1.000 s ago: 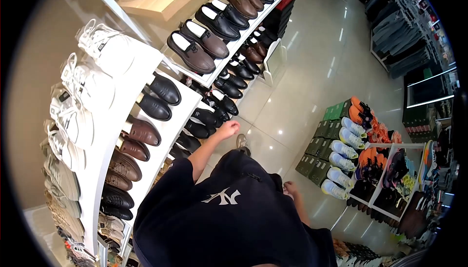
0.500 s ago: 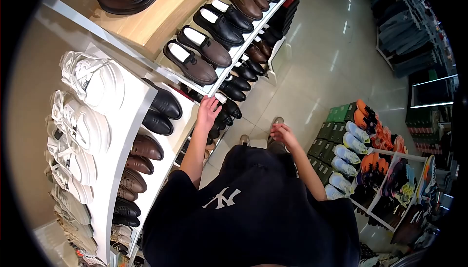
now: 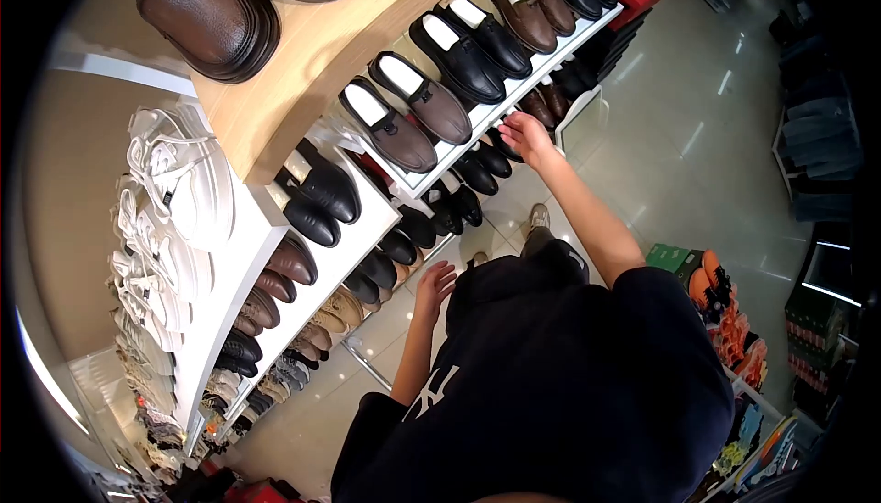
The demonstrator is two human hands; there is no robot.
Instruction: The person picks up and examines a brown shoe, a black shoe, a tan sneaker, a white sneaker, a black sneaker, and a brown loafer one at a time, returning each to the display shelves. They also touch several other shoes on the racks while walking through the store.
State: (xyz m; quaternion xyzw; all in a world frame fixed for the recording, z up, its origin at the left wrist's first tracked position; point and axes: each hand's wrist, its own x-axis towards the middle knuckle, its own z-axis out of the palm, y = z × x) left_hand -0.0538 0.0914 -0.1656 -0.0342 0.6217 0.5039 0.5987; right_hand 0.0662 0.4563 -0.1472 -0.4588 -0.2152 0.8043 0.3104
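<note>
My right hand [image 3: 527, 137] is raised by the front edge of the white shelf [image 3: 514, 95], its fingers apart and nothing in it. Black loafers [image 3: 459, 58] and brown loafers [image 3: 390, 127] with white inserts stand in a row on that shelf. Whether the fingertips touch the shelf edge, I cannot tell. My left hand [image 3: 435, 285] hangs lower down, empty with fingers spread, nearest to the black shoes [image 3: 397, 246] on the lower shelves.
White sneakers [image 3: 179, 177] line the curved display at left. Large brown shoes [image 3: 216, 26] stand on the wooden ledge [image 3: 303, 62] above. At right are orange shoes [image 3: 730, 329], a green box [image 3: 668, 257] and hanging jeans [image 3: 821, 140].
The view has turned and shifted. My right hand has moved forward to the loafer shelf. My left hand has come away from the shelf's near corner and is lower.
</note>
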